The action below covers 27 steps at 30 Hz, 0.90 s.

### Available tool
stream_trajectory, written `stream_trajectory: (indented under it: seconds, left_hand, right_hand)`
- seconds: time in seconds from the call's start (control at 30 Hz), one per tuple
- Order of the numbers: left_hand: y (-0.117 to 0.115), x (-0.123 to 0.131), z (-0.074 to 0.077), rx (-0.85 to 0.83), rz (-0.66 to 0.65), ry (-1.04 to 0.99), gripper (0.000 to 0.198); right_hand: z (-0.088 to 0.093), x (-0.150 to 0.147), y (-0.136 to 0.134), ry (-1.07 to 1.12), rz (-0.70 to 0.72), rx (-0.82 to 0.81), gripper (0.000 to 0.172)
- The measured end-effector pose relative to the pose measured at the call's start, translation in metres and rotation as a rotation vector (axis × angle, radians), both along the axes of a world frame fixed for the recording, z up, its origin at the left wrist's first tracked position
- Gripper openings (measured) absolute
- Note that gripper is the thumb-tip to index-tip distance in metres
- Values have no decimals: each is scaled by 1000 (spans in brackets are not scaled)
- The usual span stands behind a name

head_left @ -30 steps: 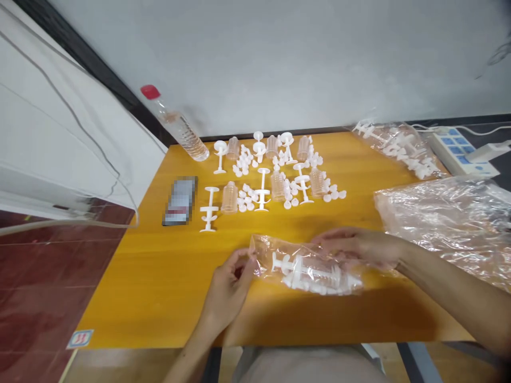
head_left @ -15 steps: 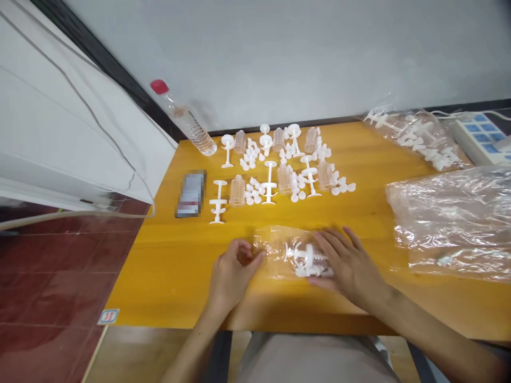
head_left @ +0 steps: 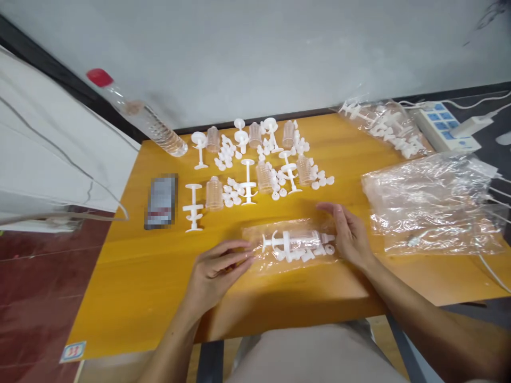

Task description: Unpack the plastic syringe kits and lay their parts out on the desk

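- At the far left we see a water bottle [head_left: 139, 114] with a red cap, leaning tilted at the back corner of the yellow table [head_left: 131, 298].
- A phone [head_left: 161, 201] lies flat near the table's left edge.
- Just right of it stand rows of white plungers [head_left: 194, 207], with clear barrels [head_left: 214, 192] and small white caps [head_left: 230, 196] scattered among them, all on the far side of our hands.
- Our left hand [head_left: 213, 268] rests on the table, its fingers drawn narrow together and pinching the left edge of the small clear bag [head_left: 287, 260].
- That bag lies flat near the table's front edge, between our two hands. Inside it a white syringe-like piece [head_left: 293, 242] lies on its side among a few loose white bits.
- Our right hand [head_left: 349, 234] is spread wide, its fingers flat and set against the bag's right end.
- Further right, a heap of empty clear bags [head_left: 431, 202] sits apart from that hand.
- Behind the heap lies a bag of white parts [head_left: 383, 127], with a power strip [head_left: 445, 127] just beside it.
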State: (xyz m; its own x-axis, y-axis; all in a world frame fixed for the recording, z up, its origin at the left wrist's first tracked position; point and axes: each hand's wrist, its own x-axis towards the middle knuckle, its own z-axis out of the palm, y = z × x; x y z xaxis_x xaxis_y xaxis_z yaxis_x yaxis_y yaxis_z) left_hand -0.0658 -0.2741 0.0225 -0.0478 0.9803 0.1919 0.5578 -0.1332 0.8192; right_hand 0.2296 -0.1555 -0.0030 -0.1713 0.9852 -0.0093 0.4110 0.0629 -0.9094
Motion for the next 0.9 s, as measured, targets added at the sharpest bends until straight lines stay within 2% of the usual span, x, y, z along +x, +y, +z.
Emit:
stream_trajectory:
  seconds: [0.13, 0.27, 0.43, 0.57, 0.7, 0.77, 0.9]
  left_hand:
    - [7, 5, -5, -116, -71, -33, 23]
    - [14, 9, -10, -187, -101, 21, 35]
    - [21, 16, -16, -136, -136, 166, 28]
    - [22, 15, -19, -90, -50, 224, 21]
    - [12, -2, -13, -76, -12, 190, 19]
    - [2, -15, -8, -65, 68, 190, 18]
    - [-23, -43, 2, -38, 314, 229, 22]
  right_hand:
    - [-9, -5, 3, 38, -26, 49, 51]
    - [-14, -10, 6, 49, -56, 59, 52]
    - [-19, -10, 8, 45, -58, 54, 53]
    - [-21, -9, 9, 29, -48, 66, 52]
    - [-23, -9, 10, 14, -39, 81, 51]
    - [-23, -9, 10, -1, -39, 86, 50]
    - [-21, -11, 10, -37, -49, 113, 50]
